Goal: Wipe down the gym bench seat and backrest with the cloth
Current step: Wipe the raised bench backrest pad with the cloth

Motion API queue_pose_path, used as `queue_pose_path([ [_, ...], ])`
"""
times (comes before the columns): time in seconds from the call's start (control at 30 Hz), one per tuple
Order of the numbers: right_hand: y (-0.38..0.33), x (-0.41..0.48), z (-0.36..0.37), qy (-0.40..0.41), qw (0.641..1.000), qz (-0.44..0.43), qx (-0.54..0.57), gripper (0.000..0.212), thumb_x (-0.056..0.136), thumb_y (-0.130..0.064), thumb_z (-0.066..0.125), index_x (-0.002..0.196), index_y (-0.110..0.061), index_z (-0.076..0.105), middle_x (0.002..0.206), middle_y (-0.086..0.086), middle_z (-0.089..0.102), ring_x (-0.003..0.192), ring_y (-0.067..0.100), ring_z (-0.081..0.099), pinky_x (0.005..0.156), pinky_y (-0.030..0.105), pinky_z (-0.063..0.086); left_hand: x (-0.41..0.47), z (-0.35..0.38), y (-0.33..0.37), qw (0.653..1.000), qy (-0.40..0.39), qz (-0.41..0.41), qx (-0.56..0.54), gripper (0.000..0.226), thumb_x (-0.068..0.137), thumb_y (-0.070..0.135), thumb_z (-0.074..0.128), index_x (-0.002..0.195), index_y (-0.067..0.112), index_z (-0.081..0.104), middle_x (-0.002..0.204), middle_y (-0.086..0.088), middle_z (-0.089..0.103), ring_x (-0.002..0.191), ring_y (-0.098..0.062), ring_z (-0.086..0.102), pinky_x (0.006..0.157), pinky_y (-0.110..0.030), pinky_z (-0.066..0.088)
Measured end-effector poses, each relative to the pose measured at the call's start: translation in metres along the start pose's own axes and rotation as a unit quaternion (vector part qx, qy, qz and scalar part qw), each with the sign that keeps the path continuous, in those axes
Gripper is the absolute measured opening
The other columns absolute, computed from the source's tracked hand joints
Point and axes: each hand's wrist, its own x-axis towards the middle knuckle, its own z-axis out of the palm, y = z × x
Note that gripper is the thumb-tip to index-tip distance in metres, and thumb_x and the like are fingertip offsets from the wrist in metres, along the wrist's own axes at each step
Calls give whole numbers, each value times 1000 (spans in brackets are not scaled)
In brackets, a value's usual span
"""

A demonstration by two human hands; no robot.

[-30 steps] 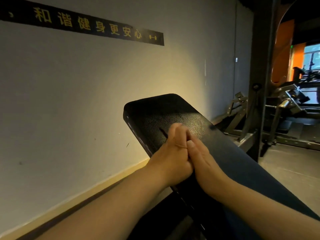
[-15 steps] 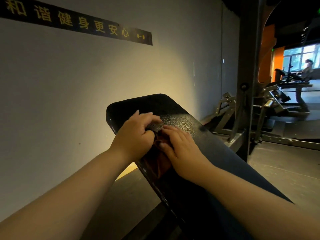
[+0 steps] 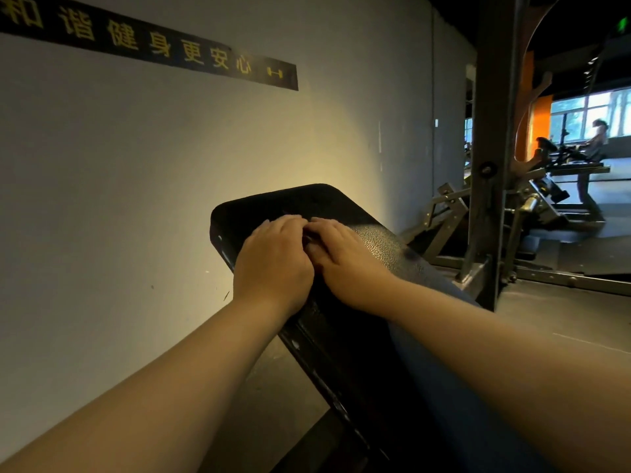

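- The left fingers [image 3: 285, 221] lie forward over the top part of the black textured vinyl bench backrest [image 3: 386, 240]. Their tips bend down out of sight, so I cannot tell whether they pinch anything.
- The right fingers [image 3: 324, 227] lie nearly straight and close together, pressed flat on the backrest, with the tips touching those of the left.
- The left hand [image 3: 273, 264] and right hand [image 3: 345, 264] sit palm-down, side by side and touching, a little below the backrest's rounded top edge.
- The reddish-brown cloth is not plainly visible. Judging by the task, it is trapped under the two palms on the backrest.
- Half a second ago the cloth showed as a bunched fold between the hands and the left hand was curled over it. Now both hands have flattened and closed over it.
- A second ago the hands were pressed together lower down the backrest, so they have travelled up towards its top edge.
- This looks like an upward wiping stroke nearing the end of the backrest. The lower backrest and the seat, which is out of view, likely remain to be done.
- To the left of the backrest is a grey wall with a black banner of gold characters [image 3: 150, 46], and to its right a dark steel rack upright [image 3: 491, 148].
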Motion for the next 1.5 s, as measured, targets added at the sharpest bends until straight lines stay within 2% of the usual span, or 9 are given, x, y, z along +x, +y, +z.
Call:
queue_pose_path([
  [0.33,68,0,-30,79,967,241,-26,42,104,-36,44,143,-20,48,138,8,55,129,29,50,113,50,36,4,-2,3,999,-8,1,53,43,100,15,41,140,19,56,144,-2,56,136,-27,44,116,-39,29],
  [0.57,10,-107,-29,-42,999,10,-21,46,105,-28,46,151,-30,38,156,-9,36,146,11,25,122,35,18,3,4,2,999,-6,5,49,39,99,14,41,126,22,67,136,-2,62,129,-29,50,111,-41,35],
  [0.7,44,-113,-50,4,991,129,14,42,104,-28,50,145,-28,45,135,-5,54,127,19,51,112,48,39,-5,5,5,997,-26,-3,66,43,100,15,39,136,23,61,149,-1,51,142,-28,37,120,-40,20],
  [0.8,41,-111,-40,52,980,191,-11,42,103,-31,50,145,-24,46,138,2,55,131,25,49,114,50,36,-10,11,4,997,-25,6,75,45,100,16,39,141,23,56,156,3,43,148,-17,29,122,-35,11],
  [0.97,-6,-111,-11,-24,999,24,-30,47,106,-32,43,152,-31,34,161,-9,28,151,14,15,124,35,9,-9,14,4,997,26,3,75,43,100,16,39,138,21,59,151,1,50,143,-18,39,122,-36,15],
  [1.03,-1,-98,-16,-35,999,14,-29,46,106,-31,42,152,-30,35,160,-8,30,148,12,19,119,28,10,-11,15,4,997,22,5,72,43,101,17,39,138,22,59,151,1,49,144,-18,38,122,-36,15],
  [1.23,18,-43,-22,11,994,107,-33,42,105,-29,45,147,-22,43,147,4,49,138,25,41,118,48,30,-12,12,6,997,1,10,77,44,103,20,38,143,24,54,156,4,43,148,-13,29,122,-33,10],
  [1.43,12,-6,-17,-46,999,-26,0,42,106,-29,44,148,-32,41,154,-8,40,140,13,38,118,39,33,-17,14,7,996,14,-5,85,46,106,22,33,152,25,41,160,6,35,150,-12,24,122,-29,6],
  [1.5,15,17,-16,-44,998,-35,-14,45,106,-28,42,151,-32,37,160,-9,32,146,11,26,121,30,18,-17,15,6,997,6,-5,76,50,105,22,32,155,23,33,163,6,27,151,-10,18,123,-29,4],
])
